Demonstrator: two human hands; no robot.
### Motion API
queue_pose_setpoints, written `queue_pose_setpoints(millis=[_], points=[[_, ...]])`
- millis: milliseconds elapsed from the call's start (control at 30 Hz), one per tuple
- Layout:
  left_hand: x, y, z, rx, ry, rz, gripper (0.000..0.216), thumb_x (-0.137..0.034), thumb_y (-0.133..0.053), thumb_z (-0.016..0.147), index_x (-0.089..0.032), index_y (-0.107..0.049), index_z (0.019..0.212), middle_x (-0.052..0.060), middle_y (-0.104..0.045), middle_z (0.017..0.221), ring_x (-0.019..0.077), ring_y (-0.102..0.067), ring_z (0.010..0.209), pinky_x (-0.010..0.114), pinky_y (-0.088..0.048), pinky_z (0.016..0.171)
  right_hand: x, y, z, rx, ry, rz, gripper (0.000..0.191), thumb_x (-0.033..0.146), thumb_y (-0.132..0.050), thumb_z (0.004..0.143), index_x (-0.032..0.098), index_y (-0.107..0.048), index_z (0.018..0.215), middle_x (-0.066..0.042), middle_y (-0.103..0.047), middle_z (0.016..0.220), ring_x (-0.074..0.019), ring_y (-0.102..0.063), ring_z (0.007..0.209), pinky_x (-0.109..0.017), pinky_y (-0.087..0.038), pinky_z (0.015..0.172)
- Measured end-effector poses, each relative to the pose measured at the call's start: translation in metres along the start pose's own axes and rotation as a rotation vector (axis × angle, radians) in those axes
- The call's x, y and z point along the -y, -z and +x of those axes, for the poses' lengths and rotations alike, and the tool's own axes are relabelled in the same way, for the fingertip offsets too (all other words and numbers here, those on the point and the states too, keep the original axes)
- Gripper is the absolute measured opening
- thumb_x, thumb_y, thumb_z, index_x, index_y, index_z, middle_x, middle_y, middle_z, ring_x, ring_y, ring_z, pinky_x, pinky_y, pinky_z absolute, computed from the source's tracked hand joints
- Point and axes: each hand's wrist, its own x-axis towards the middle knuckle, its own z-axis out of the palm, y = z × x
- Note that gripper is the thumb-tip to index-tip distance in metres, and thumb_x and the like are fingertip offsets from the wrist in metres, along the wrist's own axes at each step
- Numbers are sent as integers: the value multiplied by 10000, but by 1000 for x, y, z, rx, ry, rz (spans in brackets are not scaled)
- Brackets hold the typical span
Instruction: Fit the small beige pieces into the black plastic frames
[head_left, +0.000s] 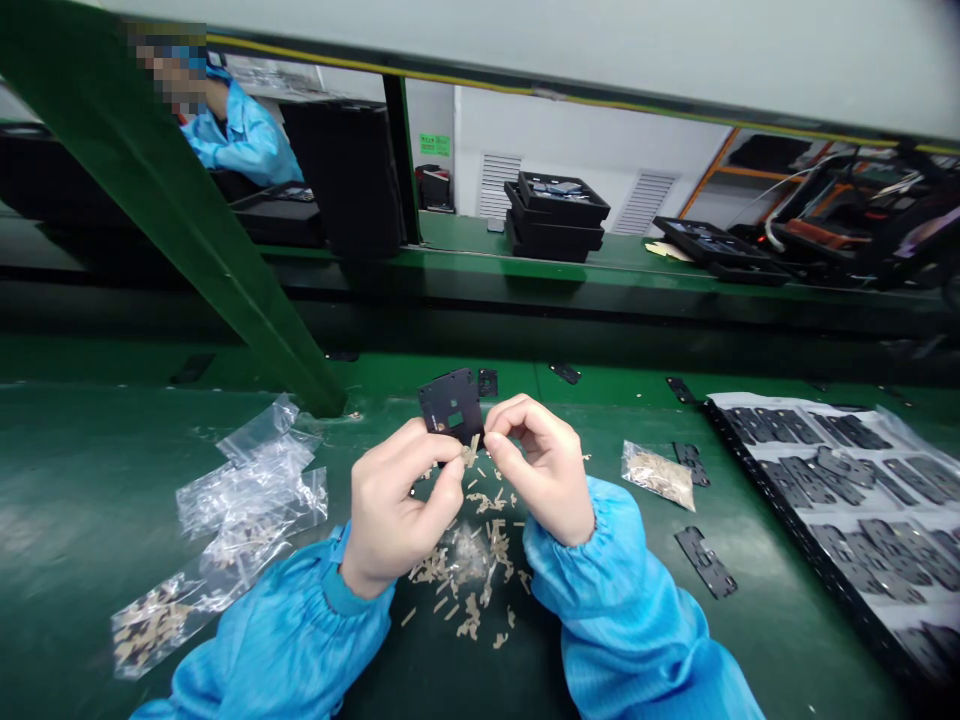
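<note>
My left hand (pixel 401 505) is closed on the lower edge of a small black flat plate (pixel 451 405) with a square hole, held upright above the green table (pixel 90 500). My right hand (pixel 541 465) pinches the plate's right lower corner, where a small tan strip (pixel 473 450) sticks out between the fingertips. Both arms wear blue sleeves. Below the hands lies a scatter of several tan strips (pixel 472 560) on the table.
Clear plastic bags (pixel 240 500), some holding tan strips, lie at the left. A small bag of strips (pixel 658 474) and loose black plates (pixel 705 562) lie at the right, beside a black tray of plates (pixel 847 480). Stacked black trays (pixel 556 215) and another person in blue (pixel 240 130) are beyond.
</note>
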Motion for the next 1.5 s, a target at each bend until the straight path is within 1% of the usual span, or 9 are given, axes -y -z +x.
queue_pose_setpoints(millis=[333, 533, 800, 1200, 1267, 1433, 1500], points=[[1, 2, 1, 1, -14, -12, 125, -50, -507, 737, -162, -546, 696, -10, -524, 657, 94, -481, 585, 222, -387, 523, 2, 2, 2, 30, -100, 177, 129, 132, -549, 782, 173, -506, 668, 2, -505, 706, -112, -479, 669, -246, -403, 602], [0, 2, 0, -15, -37, 30, 113, -73, -510, 731, -159, -558, 676, -3, -527, 635, 105, -479, 576, 230, -389, 509, 1, 2, 4, 35, -142, 209, 132, 165, -563, 778, 173, -506, 659, 2, -508, 702, -113, -485, 670, -246, -415, 608], [-1, 3, 2, 0, -21, 18, 114, -83, -500, 736, -165, -556, 680, 0, -531, 634, 108, -489, 562, 235, -394, 499, 1, 0, 2, 8, -56, 136, 127, 140, -547, 779, 173, -498, 667, 1, -503, 701, -115, -482, 669, -250, -408, 601], [-1, 5, 2, 29, 34, -64, 129, -82, -500, 740, -172, -549, 662, -16, -509, 621, 96, -465, 549, 222, -378, 493, 0, -2, 0, -25, -28, 88, 134, 108, -543, 768, 177, -477, 672, 5, -502, 697, -111, -477, 653, -247, -392, 587], [0, 6, 2, 34, 45, -92, 134, -85, -496, 748, -172, -546, 659, -14, -509, 621, 98, -465, 552, 223, -375, 492, 1, -1, 0, -17, -27, 70, 131, 118, -549, 766, 178, -480, 672, 4, -504, 694, -114, -477, 651, -251, -394, 588], [3, 7, 3, 39, 83, -140, 152, -106, -487, 758, -174, -541, 633, -14, -507, 600, 103, -462, 542, 233, -362, 481, 4, 5, 2, 65, -49, 83, 104, 146, -523, 788, 177, -501, 692, -5, -512, 704, -120, -486, 658, -257, -411, 591], [4, 7, 4, 37, 86, -159, 152, -109, -486, 760, -175, -541, 635, -15, -506, 601, 103, -461, 543, 236, -358, 483, 5, 6, 2, 67, -36, 74, 98, 133, -515, 785, 178, -504, 698, -8, -516, 710, -121, -488, 658, -259, -411, 591]])
